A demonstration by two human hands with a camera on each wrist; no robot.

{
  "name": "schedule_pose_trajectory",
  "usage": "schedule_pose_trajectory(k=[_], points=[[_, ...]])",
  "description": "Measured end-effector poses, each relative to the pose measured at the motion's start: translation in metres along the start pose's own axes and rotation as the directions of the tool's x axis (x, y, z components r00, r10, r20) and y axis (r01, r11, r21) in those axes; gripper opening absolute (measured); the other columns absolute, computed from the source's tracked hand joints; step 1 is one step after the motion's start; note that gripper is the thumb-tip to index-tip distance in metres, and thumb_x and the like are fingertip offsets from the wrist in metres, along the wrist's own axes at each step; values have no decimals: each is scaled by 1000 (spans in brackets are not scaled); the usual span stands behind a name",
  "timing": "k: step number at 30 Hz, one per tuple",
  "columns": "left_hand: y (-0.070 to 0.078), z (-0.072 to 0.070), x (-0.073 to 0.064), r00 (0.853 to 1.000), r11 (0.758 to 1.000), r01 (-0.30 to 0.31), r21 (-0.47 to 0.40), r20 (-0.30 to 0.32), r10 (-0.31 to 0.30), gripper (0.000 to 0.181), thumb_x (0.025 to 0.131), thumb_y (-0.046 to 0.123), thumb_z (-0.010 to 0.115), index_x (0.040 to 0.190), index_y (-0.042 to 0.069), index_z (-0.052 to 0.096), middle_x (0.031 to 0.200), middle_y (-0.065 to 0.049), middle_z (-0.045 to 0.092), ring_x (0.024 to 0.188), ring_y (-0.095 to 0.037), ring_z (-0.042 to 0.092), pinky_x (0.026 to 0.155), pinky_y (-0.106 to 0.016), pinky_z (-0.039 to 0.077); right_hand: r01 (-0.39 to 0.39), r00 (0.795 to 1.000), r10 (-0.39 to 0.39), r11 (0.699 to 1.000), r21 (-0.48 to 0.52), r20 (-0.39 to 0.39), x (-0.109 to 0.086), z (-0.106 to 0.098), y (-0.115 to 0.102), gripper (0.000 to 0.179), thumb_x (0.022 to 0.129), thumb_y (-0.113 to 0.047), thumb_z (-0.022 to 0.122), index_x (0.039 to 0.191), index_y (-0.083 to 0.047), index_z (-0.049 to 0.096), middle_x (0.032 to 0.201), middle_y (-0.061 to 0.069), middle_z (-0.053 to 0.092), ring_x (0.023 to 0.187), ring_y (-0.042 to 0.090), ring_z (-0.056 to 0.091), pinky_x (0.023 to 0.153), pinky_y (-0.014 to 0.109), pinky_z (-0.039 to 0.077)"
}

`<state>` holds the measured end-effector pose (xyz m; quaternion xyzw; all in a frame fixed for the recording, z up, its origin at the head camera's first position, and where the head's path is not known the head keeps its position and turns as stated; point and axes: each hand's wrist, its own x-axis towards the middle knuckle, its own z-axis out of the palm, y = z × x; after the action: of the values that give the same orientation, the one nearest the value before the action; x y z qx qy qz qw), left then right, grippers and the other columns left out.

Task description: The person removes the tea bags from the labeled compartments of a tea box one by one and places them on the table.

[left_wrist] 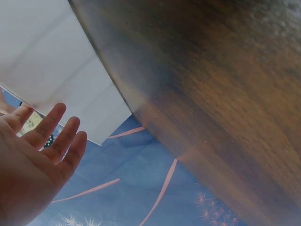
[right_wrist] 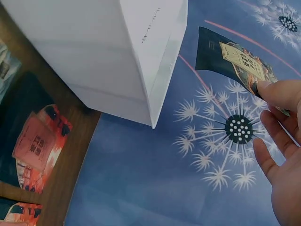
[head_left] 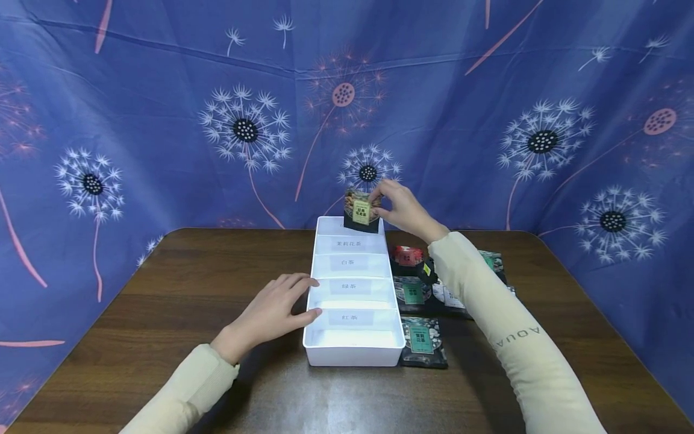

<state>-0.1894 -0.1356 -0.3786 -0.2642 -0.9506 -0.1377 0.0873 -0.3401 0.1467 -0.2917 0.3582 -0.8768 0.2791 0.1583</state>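
My right hand (head_left: 405, 210) pinches the edge of a dark tea sachet (head_left: 355, 224) with a yellow-green label. The sachet is held upright above the far compartment of a white divided box (head_left: 352, 357); in the right wrist view thumb and fingers grip one end of this sachet (right_wrist: 214, 52), clear of the box rim. On the box's left side my left hand (head_left: 265, 310) touches the rim with its thumb and fingertips. The left wrist view shows that hand's fingers (left_wrist: 59, 141) spread and nearly straight. Paper labels with Chinese characters mark the compartments.
Right of the box lie several dark tea sachets: a red-labelled one (head_left: 408, 256), a green-labelled one (head_left: 413, 292), and another with a green label (head_left: 422, 342) nearer the front. My right forearm partly covers the pile. A blue dandelion-print cloth (head_left: 434, 120) hangs behind the wooden table (head_left: 217, 259).
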Motion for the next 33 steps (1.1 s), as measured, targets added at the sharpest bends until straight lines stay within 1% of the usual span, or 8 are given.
schedule_pose_trajectory(k=[3,8,11,16,21,27,30,33], points=[[0,0,0,1000,1000,0,1,-2,0,57,84,63,46,123,23,52,128,2,51,117,-20,47,96,-44,39,23,1000,-23,1000,-1,10,-7,-3,-2,19,80,-3,67,98,-6,59,98,7,58,90,20,52,84,38,43],[-1,0,0,1000,1000,3,2,6,-3,59,84,65,43,124,24,51,128,2,50,117,-20,47,96,-44,38,22,999,-23,1000,13,36,-21,-7,-6,22,80,-5,68,100,-8,59,100,4,57,91,18,52,83,36,44],[-1,0,0,1000,1000,5,-2,9,-5,59,84,66,43,125,24,51,129,1,50,117,-21,47,97,-44,38,41,998,-42,999,15,46,-30,-9,-11,23,80,-5,68,100,-8,59,100,4,56,91,17,52,82,37,44],[-1,1,-1,1000,1000,5,-7,11,-5,59,84,65,44,125,24,50,129,1,49,117,-21,47,97,-45,38,83,996,-84,996,21,36,-45,-13,-15,24,78,-4,70,100,-8,59,100,3,57,89,15,50,81,37,43],[-1,0,-1,1000,1000,-6,-11,-1,6,58,84,63,46,125,23,51,129,1,50,117,-21,47,96,-45,38,76,996,-77,997,34,33,-62,-21,-16,26,78,-5,70,101,-9,60,103,3,57,95,17,51,84,40,43],[-1,0,-1,1000,1000,-15,-7,-15,15,57,84,63,46,125,22,52,128,1,51,116,-22,48,95,-45,39,80,997,-81,996,37,19,-82,-30,-14,26,78,-8,71,101,-11,60,105,3,58,101,19,52,87,42,43],[-1,0,-1,1000,1000,-15,-6,-13,15,57,84,63,45,125,23,51,128,1,51,117,-21,48,95,-45,39,82,997,-83,996,40,8,-92,-33,-12,27,76,-8,72,100,-11,60,104,1,58,101,17,52,86,41,43],[-1,1,-1,1000,1000,-15,-9,-9,15,57,84,63,45,125,23,51,128,2,51,117,-21,48,96,-45,38,89,996,-89,995,45,-13,-102,-35,-10,29,74,-7,74,99,-12,61,103,-1,59,100,15,52,86,37,43]])
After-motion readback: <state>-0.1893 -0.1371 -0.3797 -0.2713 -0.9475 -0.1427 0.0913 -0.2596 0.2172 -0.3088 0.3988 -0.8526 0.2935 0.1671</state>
